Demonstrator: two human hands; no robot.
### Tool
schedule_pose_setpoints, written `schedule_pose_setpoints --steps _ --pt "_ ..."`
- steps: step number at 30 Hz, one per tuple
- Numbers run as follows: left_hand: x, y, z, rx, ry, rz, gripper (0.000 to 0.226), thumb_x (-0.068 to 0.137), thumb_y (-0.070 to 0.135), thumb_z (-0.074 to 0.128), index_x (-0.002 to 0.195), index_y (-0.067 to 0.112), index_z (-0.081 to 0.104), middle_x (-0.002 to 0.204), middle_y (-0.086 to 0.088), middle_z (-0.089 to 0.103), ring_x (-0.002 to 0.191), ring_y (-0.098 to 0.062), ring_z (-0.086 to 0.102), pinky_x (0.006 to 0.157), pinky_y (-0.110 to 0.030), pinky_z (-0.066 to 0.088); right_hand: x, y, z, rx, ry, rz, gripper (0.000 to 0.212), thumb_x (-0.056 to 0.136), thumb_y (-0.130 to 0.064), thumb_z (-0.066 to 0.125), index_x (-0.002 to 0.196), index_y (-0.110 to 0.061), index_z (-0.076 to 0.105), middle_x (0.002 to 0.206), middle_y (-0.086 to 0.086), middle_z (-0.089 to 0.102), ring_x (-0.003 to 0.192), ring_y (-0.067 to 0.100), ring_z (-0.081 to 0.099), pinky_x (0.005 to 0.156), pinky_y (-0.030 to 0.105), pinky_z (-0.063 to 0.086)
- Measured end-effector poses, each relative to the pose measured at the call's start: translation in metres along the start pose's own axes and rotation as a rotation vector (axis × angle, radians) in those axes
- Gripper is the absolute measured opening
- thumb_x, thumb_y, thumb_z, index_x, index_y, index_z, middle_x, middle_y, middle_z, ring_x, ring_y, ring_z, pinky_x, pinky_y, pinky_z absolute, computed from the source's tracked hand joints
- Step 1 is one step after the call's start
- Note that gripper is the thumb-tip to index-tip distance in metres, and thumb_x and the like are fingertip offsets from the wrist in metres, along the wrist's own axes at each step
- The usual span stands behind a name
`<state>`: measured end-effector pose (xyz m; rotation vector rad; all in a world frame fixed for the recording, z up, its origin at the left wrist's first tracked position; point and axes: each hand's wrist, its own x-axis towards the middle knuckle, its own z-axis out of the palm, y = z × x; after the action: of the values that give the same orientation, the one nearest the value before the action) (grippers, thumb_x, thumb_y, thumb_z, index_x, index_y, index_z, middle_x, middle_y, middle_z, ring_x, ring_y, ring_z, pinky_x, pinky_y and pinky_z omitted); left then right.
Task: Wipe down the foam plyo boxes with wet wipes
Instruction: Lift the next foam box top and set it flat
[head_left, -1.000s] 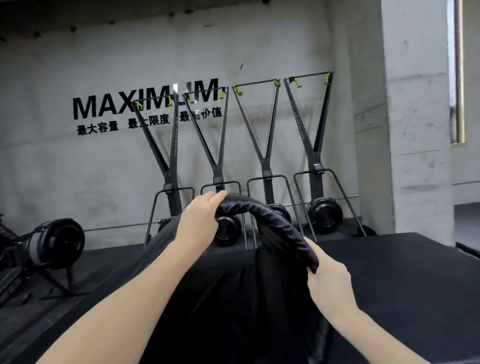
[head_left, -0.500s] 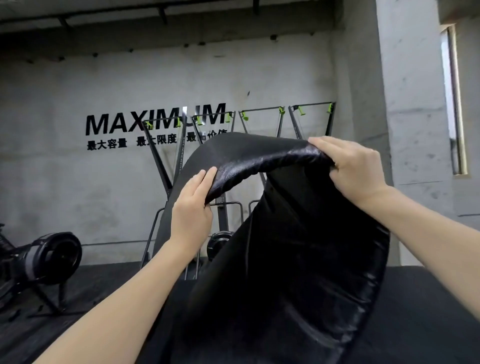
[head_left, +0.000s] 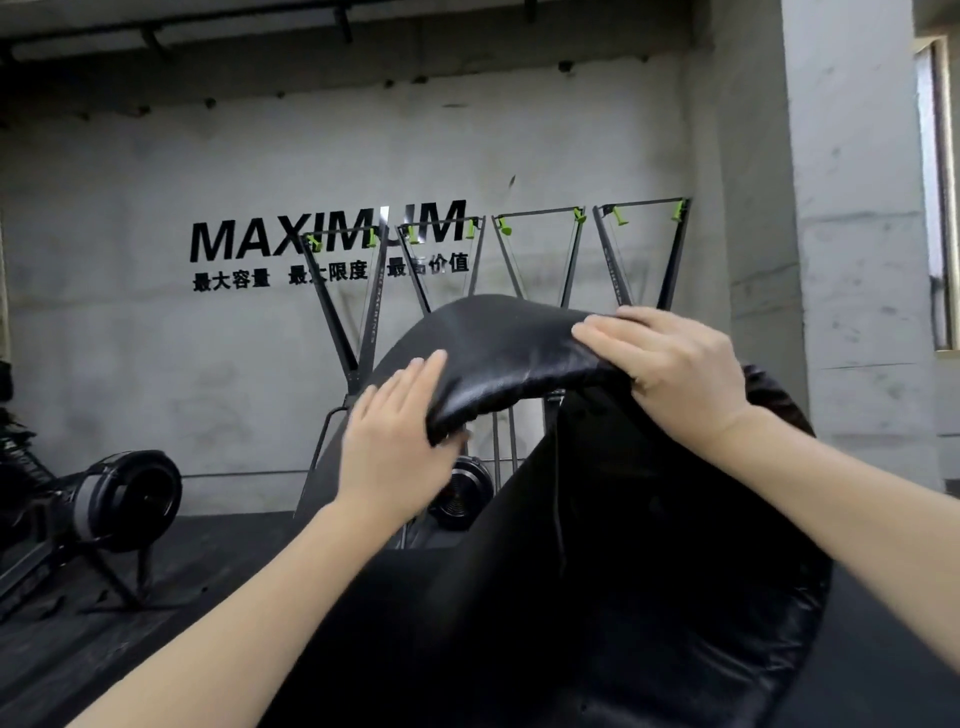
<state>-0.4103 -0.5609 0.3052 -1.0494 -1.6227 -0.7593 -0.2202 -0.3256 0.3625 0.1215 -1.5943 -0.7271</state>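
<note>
A large black leather-like cover (head_left: 623, 545) is lifted up in front of me, its top edge folded into an arch. My left hand (head_left: 395, 447) holds the left end of that folded edge, fingers behind it and thumb underneath. My right hand (head_left: 670, 369) grips the right end from above, fingers curled over the fold. The rest of the cover hangs down and hides what lies below it. A black flat surface (head_left: 893, 649) shows at the lower right. No wet wipe is visible.
Several black ski-trainer machines with green handles (head_left: 587, 249) stand against the concrete wall bearing the word MAXIMUM. A black fan-wheel machine (head_left: 124, 493) sits on the dark floor at left. A concrete pillar (head_left: 857, 260) rises at right.
Both hands raised the cover's edge from waist height to chest height over the second. Since half a second ago the view tilted upward and the left hand slid further along the fold.
</note>
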Motion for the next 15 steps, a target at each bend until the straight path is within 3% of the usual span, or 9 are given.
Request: schedule_pose_setpoints --steps 2,5,9,11,15 --pt "0.008 0.033 0.004 0.028 -0.042 0.071 0.082 0.075 0.042 0.082 0.147 0.023 0.048 0.143 -0.001 0.058 0.134 -0.023 0.052 0.108 -0.047 0.045 -0.008 -0.018 0.005 0.018 -0.018 -0.011 0.053 0.083 0.005 0.044 0.121 -0.019 0.071 0.121 -0.006 0.071 0.105 0.027 0.069 0.084 0.035 0.056" --pt "0.027 0.072 0.013 0.131 -0.161 0.103 0.075 0.081 0.048 0.071 0.147 0.024 0.044 0.142 0.001 0.056 0.131 -0.025 0.051 0.104 -0.046 0.044 -0.016 -0.033 0.011 0.033 -0.042 0.0 0.05 0.087 0.001 0.039 0.122 -0.016 0.071 0.12 -0.003 0.071 0.104 0.029 0.069 0.084 0.038 0.057" --pt "0.051 0.094 0.024 0.21 -0.304 0.119 0.062 0.087 0.027 0.062 0.145 0.023 0.04 0.129 0.005 0.059 0.115 -0.024 0.058 0.085 -0.038 0.047 -0.021 -0.037 0.007 0.027 -0.058 -0.001 0.053 0.094 0.003 0.027 0.119 -0.012 0.071 0.118 -0.003 0.072 0.103 0.028 0.069 0.084 0.037 0.057" --pt "0.057 0.099 0.031 0.261 -0.333 0.119 0.062 0.09 0.017 0.058 0.148 0.025 0.035 0.123 0.002 0.061 0.109 -0.025 0.061 0.073 -0.035 0.041 -0.025 -0.035 0.001 0.031 -0.098 0.019 0.052 0.086 0.006 0.035 0.122 -0.011 0.07 0.119 -0.002 0.071 0.104 0.026 0.068 0.085 0.034 0.054" --pt "0.055 0.104 0.044 0.255 -0.344 0.083 0.058 0.089 0.006 0.058 0.14 0.027 0.042 0.111 0.0 0.063 0.099 -0.028 0.063 0.069 -0.033 0.037 -0.041 -0.034 -0.02 0.067 -0.235 0.181 0.057 0.074 0.008 0.059 0.128 -0.01 0.065 0.124 0.0 0.069 0.11 0.023 0.067 0.081 0.03 0.052"
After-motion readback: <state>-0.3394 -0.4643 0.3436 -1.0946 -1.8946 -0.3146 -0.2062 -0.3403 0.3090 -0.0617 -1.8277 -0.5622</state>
